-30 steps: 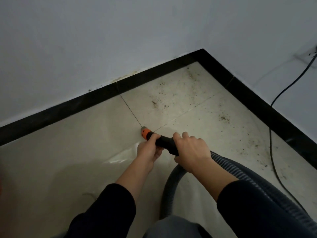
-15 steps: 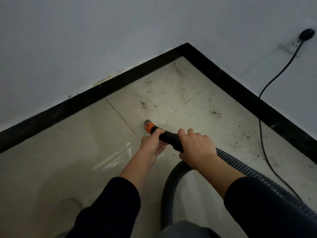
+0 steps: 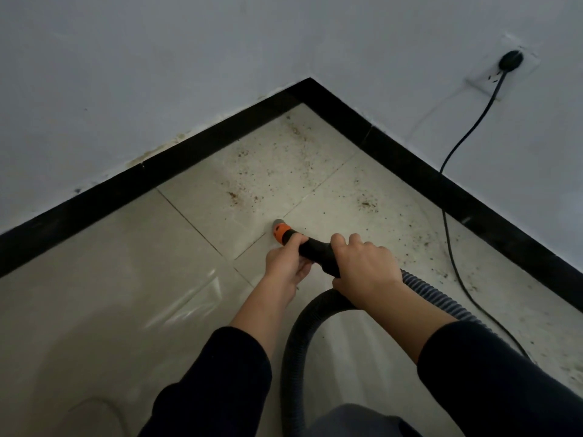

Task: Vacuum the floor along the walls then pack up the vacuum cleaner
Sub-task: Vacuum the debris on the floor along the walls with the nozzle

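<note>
I hold a black vacuum handle (image 3: 317,252) with an orange collar and a grey tip (image 3: 280,230) that points down at the pale tiled floor (image 3: 110,279). My left hand (image 3: 285,263) grips the handle just behind the orange collar. My right hand (image 3: 362,269) grips it further back, where the ribbed grey hose (image 3: 438,299) joins. The hose loops down and back toward my body. Brown crumbs and dirt (image 3: 271,171) lie scattered on the tiles in the corner ahead of the tip. The vacuum's body is out of view.
Two white walls meet in a corner, edged by a black skirting board (image 3: 189,165). A black power cord (image 3: 448,216) runs from a plug in a wall socket (image 3: 511,63) at the upper right, down the wall and across the floor on the right.
The tip and both hands have moved forward toward the dirty corner. The view has tilted up, so the wall socket and plug now show fully.
</note>
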`<state>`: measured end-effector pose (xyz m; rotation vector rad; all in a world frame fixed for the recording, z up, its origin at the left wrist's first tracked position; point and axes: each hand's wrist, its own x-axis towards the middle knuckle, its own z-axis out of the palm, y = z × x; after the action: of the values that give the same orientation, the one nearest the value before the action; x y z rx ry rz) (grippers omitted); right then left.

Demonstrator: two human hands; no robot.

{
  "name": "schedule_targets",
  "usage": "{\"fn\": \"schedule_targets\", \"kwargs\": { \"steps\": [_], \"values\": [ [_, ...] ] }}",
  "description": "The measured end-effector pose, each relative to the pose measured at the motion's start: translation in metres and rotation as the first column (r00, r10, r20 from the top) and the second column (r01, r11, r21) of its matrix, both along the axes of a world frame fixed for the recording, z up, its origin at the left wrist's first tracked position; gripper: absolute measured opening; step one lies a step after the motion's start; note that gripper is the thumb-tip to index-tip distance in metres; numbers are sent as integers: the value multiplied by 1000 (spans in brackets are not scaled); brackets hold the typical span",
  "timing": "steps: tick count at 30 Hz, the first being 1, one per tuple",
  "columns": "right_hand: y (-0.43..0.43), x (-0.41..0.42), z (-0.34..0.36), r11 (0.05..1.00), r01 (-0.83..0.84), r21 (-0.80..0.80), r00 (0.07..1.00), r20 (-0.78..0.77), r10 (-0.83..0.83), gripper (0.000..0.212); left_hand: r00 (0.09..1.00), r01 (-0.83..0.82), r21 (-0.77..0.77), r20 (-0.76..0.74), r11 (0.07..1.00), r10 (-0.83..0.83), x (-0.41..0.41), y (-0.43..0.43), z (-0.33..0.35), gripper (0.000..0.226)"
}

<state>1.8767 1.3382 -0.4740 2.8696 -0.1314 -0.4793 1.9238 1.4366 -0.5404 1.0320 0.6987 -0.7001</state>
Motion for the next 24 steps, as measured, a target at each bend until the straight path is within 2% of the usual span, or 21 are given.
{"fn": "schedule_targets", "kwargs": {
  "steps": [24],
  "values": [
    [60,59,-20,987,-115,113,992,71,108,48,968,-251,151,50,956,246,46,60,-8,11]
  ]
}}
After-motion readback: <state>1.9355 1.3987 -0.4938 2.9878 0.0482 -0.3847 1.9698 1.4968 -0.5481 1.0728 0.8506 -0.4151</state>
